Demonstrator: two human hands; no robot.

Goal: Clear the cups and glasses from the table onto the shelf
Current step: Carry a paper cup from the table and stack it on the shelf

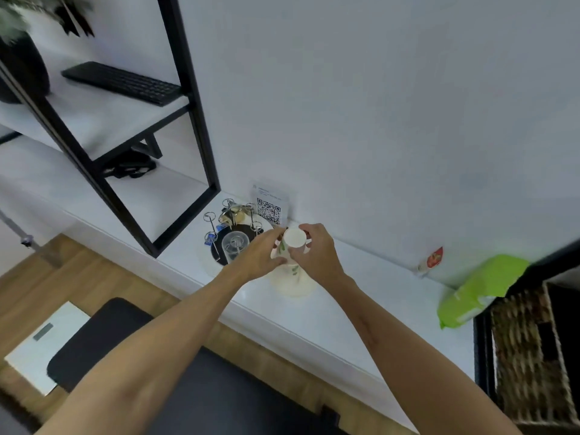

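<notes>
A white paper cup with green leaf print [290, 246] is held upside down above the white table [361, 309], its base facing me. My left hand [260, 255] grips its left side and my right hand [317, 249] grips its right side near the base. Below it lies a white round saucer-like piece [295, 285]. A clear glass [234, 244] stands on a dark round tray with a wire cup rack [232, 221], just left of my left hand. The black-framed shelf [131, 120] rises at the left.
On the shelf lie a black keyboard [122, 83], a dark plant pot [22, 67] and a black item lower down [131, 166]. A QR-code sign [269, 205] leans on the wall. A green pack [480, 290] and woven basket [530, 356] are at right; a black chair [100, 340] stands below.
</notes>
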